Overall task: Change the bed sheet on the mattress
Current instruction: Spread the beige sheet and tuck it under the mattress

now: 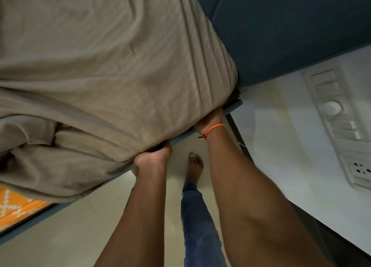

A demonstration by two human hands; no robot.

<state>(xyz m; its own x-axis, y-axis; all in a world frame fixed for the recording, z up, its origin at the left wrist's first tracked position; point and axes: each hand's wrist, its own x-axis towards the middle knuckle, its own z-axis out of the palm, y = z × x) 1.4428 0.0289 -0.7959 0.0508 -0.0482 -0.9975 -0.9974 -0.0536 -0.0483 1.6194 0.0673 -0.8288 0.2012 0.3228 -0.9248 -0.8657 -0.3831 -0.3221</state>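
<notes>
Taupe sheet going on at the mattress corner, both hands down at the edge.

Orange patterned cloth [14, 204] peeks out at far left under the loose, bunched taupe bed sheet [104, 69], which drapes over the mattress [216, 69] and pulls tight toward the corner. Left hand [153, 156] is at the sheet's lower hem, fingers curled under and gripping the fabric against the blue bed frame [181, 137]. Right hand [211, 119], orange thread bracelet [213, 128] on the wrist, is pushed in under the corner; its fingers are hidden by the sheet, so its grip can't be told. Between the arms, a bare foot [194, 165] on the tiled floor [80, 226]. Blue headboard [291, 29] and a white switch panel [339, 114] sit right.
</notes>
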